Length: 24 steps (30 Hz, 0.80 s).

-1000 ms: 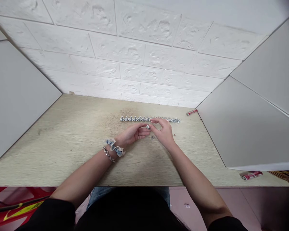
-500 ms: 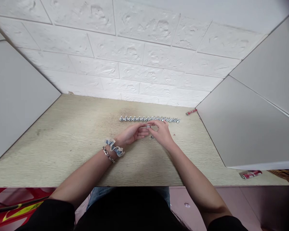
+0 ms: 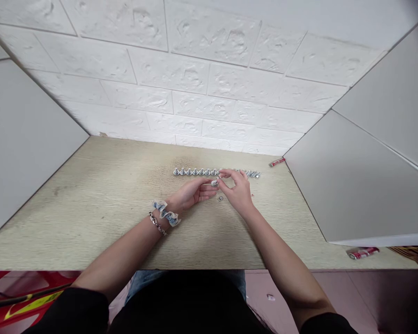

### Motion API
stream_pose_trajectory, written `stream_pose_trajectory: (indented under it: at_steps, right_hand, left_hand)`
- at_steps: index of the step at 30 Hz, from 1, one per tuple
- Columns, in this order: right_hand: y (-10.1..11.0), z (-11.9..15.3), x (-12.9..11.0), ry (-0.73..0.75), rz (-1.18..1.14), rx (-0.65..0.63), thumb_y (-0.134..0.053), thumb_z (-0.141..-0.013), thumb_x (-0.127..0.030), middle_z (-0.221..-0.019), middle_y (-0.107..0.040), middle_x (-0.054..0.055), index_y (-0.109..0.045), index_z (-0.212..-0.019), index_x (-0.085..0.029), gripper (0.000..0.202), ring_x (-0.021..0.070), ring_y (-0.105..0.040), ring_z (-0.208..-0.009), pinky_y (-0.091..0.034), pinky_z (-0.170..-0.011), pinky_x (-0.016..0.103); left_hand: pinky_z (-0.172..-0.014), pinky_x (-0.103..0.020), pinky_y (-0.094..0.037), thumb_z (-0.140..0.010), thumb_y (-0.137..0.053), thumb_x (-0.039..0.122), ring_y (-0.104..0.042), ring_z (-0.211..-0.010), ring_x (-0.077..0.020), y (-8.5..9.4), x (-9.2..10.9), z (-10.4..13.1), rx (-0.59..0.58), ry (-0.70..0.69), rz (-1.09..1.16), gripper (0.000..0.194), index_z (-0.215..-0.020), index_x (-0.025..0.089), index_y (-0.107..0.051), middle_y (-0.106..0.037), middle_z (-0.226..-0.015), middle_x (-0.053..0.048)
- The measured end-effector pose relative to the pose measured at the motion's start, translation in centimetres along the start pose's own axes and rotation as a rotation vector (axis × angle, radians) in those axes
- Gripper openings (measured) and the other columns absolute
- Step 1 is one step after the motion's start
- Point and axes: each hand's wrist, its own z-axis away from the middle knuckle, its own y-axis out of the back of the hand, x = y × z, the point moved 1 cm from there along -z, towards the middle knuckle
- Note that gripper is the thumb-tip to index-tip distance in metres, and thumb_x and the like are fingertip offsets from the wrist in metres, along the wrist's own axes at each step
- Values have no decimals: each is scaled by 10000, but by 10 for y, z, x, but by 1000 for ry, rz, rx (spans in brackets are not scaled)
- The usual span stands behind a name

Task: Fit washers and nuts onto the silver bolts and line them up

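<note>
At the middle of the bench (image 3: 107, 208), the left hand (image 3: 190, 192) has its thumb and forefinger closed on a small pale part (image 3: 214, 183), the other fingers slightly apart below it. The right hand (image 3: 239, 192) comes in from three o'clock, thumb and forefinger close together at the part's edge; whether they grip anything themselves, I cannot tell from here. Both hands look busy on that one part, and I'd judge such close handling calls for a steady left hold and a light right fingertip.

Just beyond, at twelve o'clock from the part, runs a row of metal bolts (image 3: 195, 171), reaching from about ten towards three, its right stretch partly hidden by the right hand. A loose piece (image 3: 220, 198) lies near, at five. Further out are two red batteries, one (image 3: 277, 162) between two and three, the other (image 3: 364, 253) towards four.
</note>
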Motion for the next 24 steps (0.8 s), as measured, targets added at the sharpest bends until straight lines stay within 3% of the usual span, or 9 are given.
stream_pose_trajectory:
  at_steps: [16,24]
  right_hand:
    - [-5,3,1,95,117,-150,-517,-802,-297,-954,-679,11,-614,-950,-266,179,201,-581,-967,-110,-1042,496]
    - [-8,3,0,97,142,-194,-490,-826,-258,-929,-673,14,-604,-946,-260,165,197,-575,-966,-150,-1020,505]
  left_hand:
    - [-571,-176,-474,-852,-472,203,-643,-692,-114,-1,1,-1,-5,-1,11,165,-897,146,-619,-675,-755,-60]
    - [-576,-174,-479,-850,-486,215,-647,-700,-119,0,0,-2,-17,2,8,163,-901,136,-619,-672,-758,-65]
